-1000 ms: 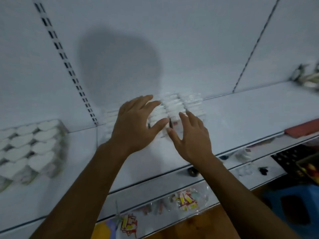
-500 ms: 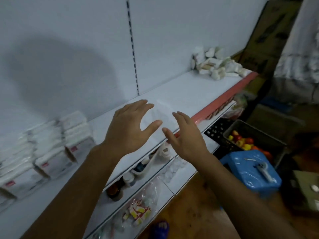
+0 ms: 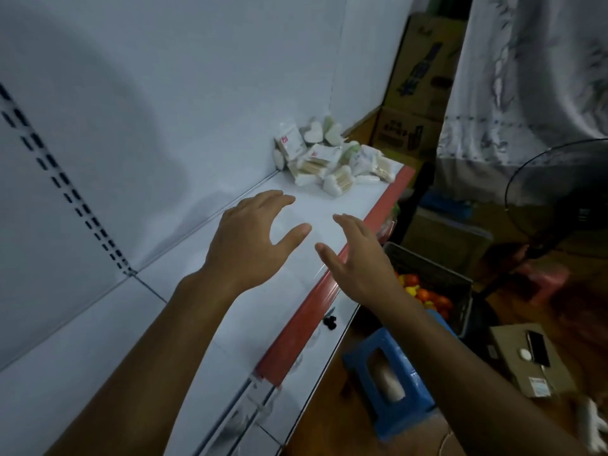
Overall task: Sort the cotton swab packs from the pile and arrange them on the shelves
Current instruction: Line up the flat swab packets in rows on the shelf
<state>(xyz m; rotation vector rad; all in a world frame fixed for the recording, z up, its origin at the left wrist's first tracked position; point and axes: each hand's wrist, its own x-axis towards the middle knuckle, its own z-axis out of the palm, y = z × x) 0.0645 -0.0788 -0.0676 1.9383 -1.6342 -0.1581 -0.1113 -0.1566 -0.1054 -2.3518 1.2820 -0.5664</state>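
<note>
Beyond both empty hands' fingers [image 3: 279, 197], the swab pile [image 3: 332, 159] lies apart.

A loose pile of clear plastic cotton swab packs [image 3: 332, 162], some rectangular with red labels, some heart-shaped, lies jumbled at the far end of the white metal shelf [image 3: 204, 311], against the back panel's corner and reaching the shelf's red front edge.

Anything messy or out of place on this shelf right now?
Yes: the cotton swab packs lie in a jumbled heap at the shelf's far corner, tilted and overlapping rather than in rows. Both hands, left and right, hover open and hold nothing.
</note>
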